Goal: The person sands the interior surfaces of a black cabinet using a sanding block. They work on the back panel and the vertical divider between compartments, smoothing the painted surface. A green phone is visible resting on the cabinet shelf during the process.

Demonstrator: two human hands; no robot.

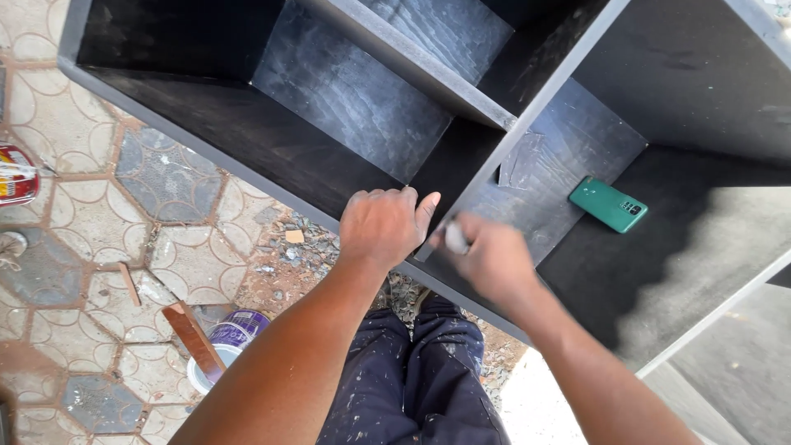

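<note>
One black shelf unit (272, 148) is seen lying on the tiled floor (91, 214), with four compartments counted in view, parted by grey-edged dividers. The left hand (381, 227) is laid flat, fingers together, over the near edge of the unit, gripping nothing else. The right hand (493, 257) is closed around one small pale object (455, 238), pressed at the foot of a divider; its kind cannot be told because of blur. One green phone (608, 203) is lying on the panel inside the right compartment, well apart from both hands. Two cans are seen on the floor: one purple-and-white can (224, 344) with one wooden stick (193, 338) across it, and one red can (15, 175) at the left edge.
</note>
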